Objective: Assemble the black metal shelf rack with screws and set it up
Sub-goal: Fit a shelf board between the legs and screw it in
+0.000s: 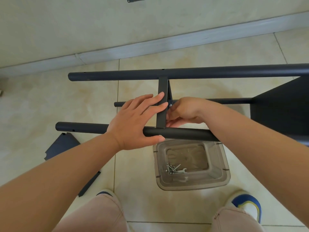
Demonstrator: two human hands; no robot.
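The black metal rack lies on its side over the tiled floor. Its far tube (184, 73) and near tube (180, 133) are joined by an edge-on shelf panel (162, 91). A thinner tube (230, 100) runs behind. My left hand (137, 119) lies flat with straight fingers on the panel and the near tube, thumb under the tube. On the panel's right side my right hand (182, 113) has curled fingers beside a silver screw (170, 105); what they pinch is hidden. A second black shelf (280, 108) is fixed at the right.
A clear plastic bin (215, 180) below the near tube holds several screws and a small wrench (173, 169). Loose black panels (61, 145) lie on the floor at the left. A wall and baseboard (150, 46) run behind. My knees and shoes are at the bottom.
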